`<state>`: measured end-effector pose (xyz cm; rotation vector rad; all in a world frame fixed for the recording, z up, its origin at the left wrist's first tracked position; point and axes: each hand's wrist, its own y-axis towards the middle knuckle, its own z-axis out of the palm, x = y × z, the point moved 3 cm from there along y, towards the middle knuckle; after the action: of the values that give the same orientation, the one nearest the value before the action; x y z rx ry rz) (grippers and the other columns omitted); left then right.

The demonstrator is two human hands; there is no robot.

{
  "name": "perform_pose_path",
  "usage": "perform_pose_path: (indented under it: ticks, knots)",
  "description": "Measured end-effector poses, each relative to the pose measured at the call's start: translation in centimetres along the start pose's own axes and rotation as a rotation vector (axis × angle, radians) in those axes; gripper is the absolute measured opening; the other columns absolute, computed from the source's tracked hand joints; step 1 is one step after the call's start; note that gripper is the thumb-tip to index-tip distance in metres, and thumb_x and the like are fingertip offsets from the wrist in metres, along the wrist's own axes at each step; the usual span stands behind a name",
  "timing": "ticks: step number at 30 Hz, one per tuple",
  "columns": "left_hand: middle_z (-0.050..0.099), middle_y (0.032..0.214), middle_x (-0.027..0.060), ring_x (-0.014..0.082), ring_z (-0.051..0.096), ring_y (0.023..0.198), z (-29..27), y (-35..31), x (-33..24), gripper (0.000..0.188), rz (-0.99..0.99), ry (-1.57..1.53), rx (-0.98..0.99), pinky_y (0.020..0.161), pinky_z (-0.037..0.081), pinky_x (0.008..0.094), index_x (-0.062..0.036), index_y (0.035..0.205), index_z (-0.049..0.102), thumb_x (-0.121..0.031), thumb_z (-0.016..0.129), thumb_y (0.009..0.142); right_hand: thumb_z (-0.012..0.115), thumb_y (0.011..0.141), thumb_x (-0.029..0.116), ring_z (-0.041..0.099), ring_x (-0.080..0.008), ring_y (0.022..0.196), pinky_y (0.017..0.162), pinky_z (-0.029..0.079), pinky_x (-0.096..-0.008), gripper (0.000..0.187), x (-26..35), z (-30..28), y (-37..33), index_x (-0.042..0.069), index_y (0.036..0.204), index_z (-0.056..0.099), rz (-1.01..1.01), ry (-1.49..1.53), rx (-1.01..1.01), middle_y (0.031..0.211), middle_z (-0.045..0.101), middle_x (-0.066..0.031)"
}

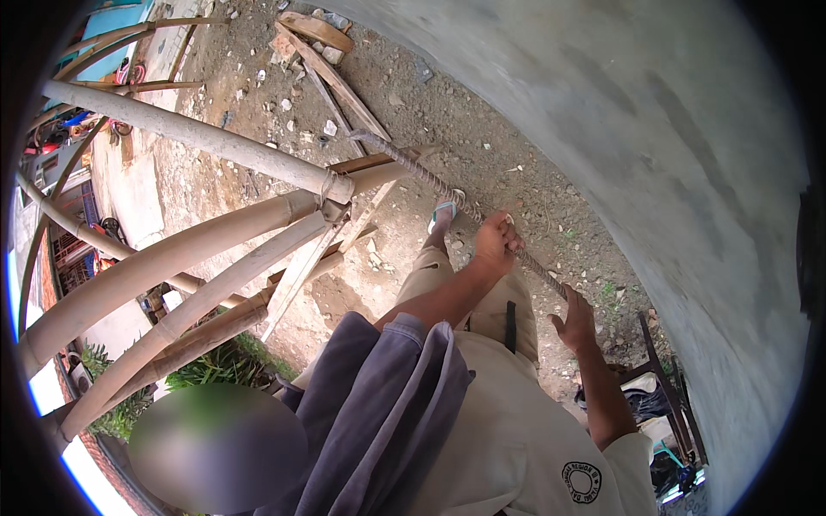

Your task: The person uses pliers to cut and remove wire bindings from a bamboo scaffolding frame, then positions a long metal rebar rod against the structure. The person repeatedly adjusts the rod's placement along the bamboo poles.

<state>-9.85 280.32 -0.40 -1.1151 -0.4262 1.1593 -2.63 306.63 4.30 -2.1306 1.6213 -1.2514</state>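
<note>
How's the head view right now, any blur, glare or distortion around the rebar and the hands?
Head view: daylight, no glare on the ribbed steel bar; left hand and right hand look sharp; fisheye bends the bamboo poles and concrete wall; dark rim at corners; one smeared patch lower left.

A long, ribbed, rusty steel bar [482, 225] is seen beside smooth, pale bamboo poles [198, 249] and a rough, matt grey concrete wall [654, 138].

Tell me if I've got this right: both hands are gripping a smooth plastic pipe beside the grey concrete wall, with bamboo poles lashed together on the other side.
Not quite. In the head view the left hand and right hand hold a ribbed steel bar, not a smooth plastic pipe. The grey concrete wall and lashed bamboo poles are as you said.
</note>
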Motion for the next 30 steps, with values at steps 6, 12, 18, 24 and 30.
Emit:
perform_pose_path:
  ticks: [6,12,18,24,30]
  knots:
    - [0.029,0.056,-0.0022,0.0179,0.033,0.05,-3.9,0.8,-0.3,0.036,-0.151,-0.064,-0.106,0.061,0.042,0.0428,-0.0169,0.071,0.043,-0.034,0.052,0.101,0.062,0.097,0.038,0.067,-0.0416,0.091,0.079,0.052,-0.0504,0.035,-4.2,2.7,-2.3,0.01,0.118,0.057,0.162,-0.011,0.206,0.094,0.069,-0.0183]
    - [0.028,0.056,-0.0021,0.0182,0.035,0.05,-4.9,1.1,0.1,0.039,-0.185,-0.192,-0.184,0.061,0.047,0.0476,-0.0171,0.072,0.039,-0.038,0.051,0.104,0.056,0.099,0.045,0.068,-0.0434,0.085,0.074,0.052,-0.0538,0.04,-1.6,-2.6,-2.6,0.012,0.121,0.057,0.144,-0.137,0.276,0.083,0.069,-0.0202]
    - [0.03,0.061,0.0004,0.0205,0.037,0.056,-2.4,2.3,-4.9,0.046,-0.152,-0.393,-0.117,0.073,0.051,0.0468,-0.0168,0.073,0.035,-0.045,0.048,0.106,0.053,0.098,0.055,0.068,-0.0443,0.093,0.086,0.052,-0.0535,0.056,4.3,-11.7,2.1,0.009,0.128,0.062,0.106,-0.298,0.214,0.092,0.07,-0.0259]
    - [0.056,0.085,0.0078,0.0239,0.056,0.079,-2.5,-0.3,-8.2,0.042,-0.121,-0.053,-0.111,0.091,0.052,0.0467,-0.0063,0.099,0.057,-0.047,0.052,0.104,0.052,0.097,0.06,0.066,-0.0425,0.1,0.092,0.05,-0.0525,0.061,8.7,-18.1,5.1,0.007,0.123,0.068,0.019,-0.388,0.12,0.1,0.07,-0.027]
    - [0.058,0.11,0.0139,0.0333,0.051,0.108,-18.0,-15.5,-17.7,0.039,1.022,1.63,-0.44,0.096,0.039,0.0471,-0.0028,0.113,0.057,-0.031,0.072,0.09,0.047,0.102,0.054,0.068,-0.0435,0.083,0.079,0.053,-0.0525,0.053,6.0,-12.6,3.4,0.006,0.111,0.067,0.006,-0.356,0.075,0.082,0.069,-0.0239]
